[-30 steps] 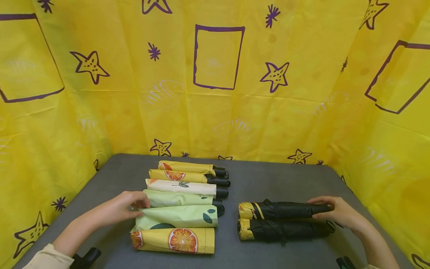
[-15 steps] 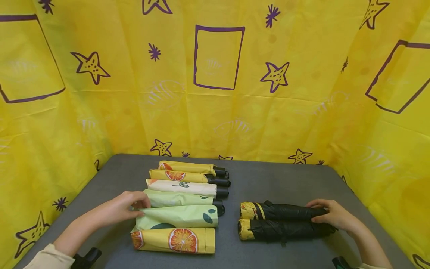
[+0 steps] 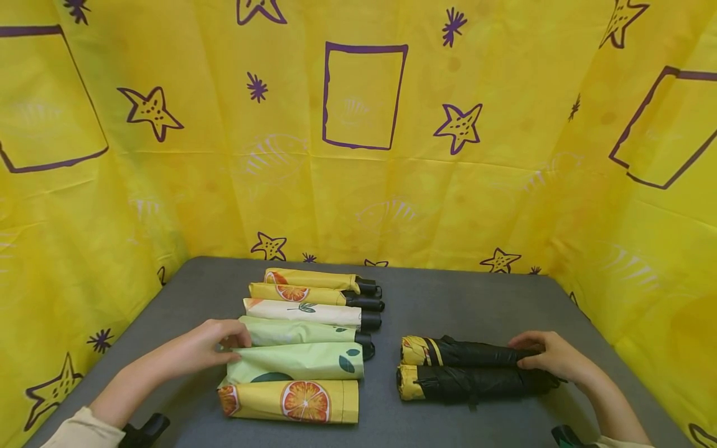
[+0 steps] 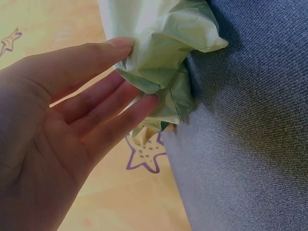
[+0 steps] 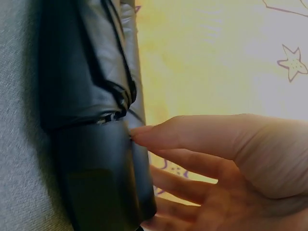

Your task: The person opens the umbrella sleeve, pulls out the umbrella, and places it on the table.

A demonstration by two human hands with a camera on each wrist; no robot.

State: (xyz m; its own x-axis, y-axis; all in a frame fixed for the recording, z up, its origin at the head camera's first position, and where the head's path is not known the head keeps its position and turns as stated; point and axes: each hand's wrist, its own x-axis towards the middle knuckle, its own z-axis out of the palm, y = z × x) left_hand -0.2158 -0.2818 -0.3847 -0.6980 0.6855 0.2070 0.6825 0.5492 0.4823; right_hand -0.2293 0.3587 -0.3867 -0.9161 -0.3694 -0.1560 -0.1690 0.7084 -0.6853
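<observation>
In the head view my left hand (image 3: pixel 218 342) is at the left ends of two light green umbrella sleeves, the far green sleeve (image 3: pixel 297 331) and the near green sleeve (image 3: pixel 297 362). The left wrist view has its thumb touching crumpled green fabric (image 4: pixel 163 43), with the other fingers fairly straight alongside. On the right, two folded black umbrellas with yellow ends lie side by side. My right hand (image 3: pixel 551 356) pinches the right end of the far black umbrella (image 3: pixel 482 352). Just in front lies the near black umbrella (image 3: pixel 476 383). Right fingertips are partly hidden behind the handle (image 5: pixel 144 187).
Behind the green sleeves lie a white sleeved umbrella (image 3: pixel 313 313) and two yellow ones with orange-slice prints (image 3: pixel 319 294) (image 3: pixel 313 280). A yellow sleeve (image 3: pixel 269 401) lies nearest. The grey table (image 3: pixel 476 305) is bounded by yellow patterned curtains (image 3: pixel 358 205).
My right hand has moved slightly left along the far black umbrella, and that umbrella has shifted a little to the right. My left hand has stayed in place.
</observation>
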